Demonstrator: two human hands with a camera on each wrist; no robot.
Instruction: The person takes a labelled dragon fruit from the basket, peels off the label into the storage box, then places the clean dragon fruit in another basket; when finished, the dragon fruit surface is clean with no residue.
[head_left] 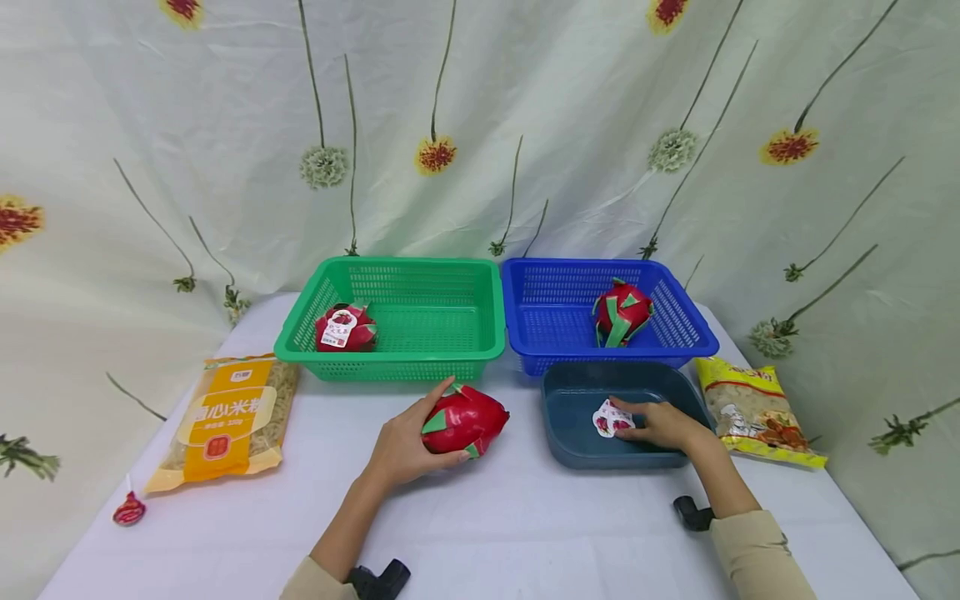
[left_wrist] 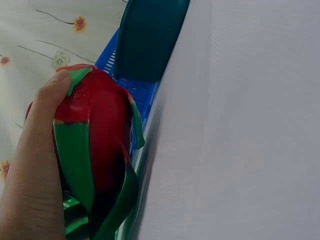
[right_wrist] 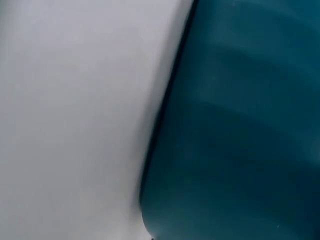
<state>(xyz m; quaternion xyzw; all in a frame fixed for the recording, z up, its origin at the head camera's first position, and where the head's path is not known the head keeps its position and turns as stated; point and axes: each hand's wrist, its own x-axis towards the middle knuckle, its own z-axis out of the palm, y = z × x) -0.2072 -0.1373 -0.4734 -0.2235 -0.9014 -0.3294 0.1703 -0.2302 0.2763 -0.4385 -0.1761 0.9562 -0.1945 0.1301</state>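
A red dragon fruit (head_left: 467, 420) with green scales is held by my left hand (head_left: 405, 440) over the table, in front of the green basket; in the left wrist view the thumb presses along the dragon fruit (left_wrist: 102, 120). Inside the dark teal basin (head_left: 558, 446), my right hand (head_left: 667, 427) pinches at white stickers (head_left: 606, 418) printed with red fruit, thumb and forefinger at their edge. The right wrist view has only the basin's side (right_wrist: 225, 150) and white cloth, so the fingers are hidden there.
Behind stand a green basket (head_left: 405, 365) holding a stickered dragon fruit (head_left: 360, 335) and a blue basket (head_left: 555, 265) holding another dragon fruit (head_left: 624, 310). An orange food packet (head_left: 228, 417) and a lollipop (head_left: 130, 510) lie left, a yellow packet (head_left: 757, 408) right of the basin.
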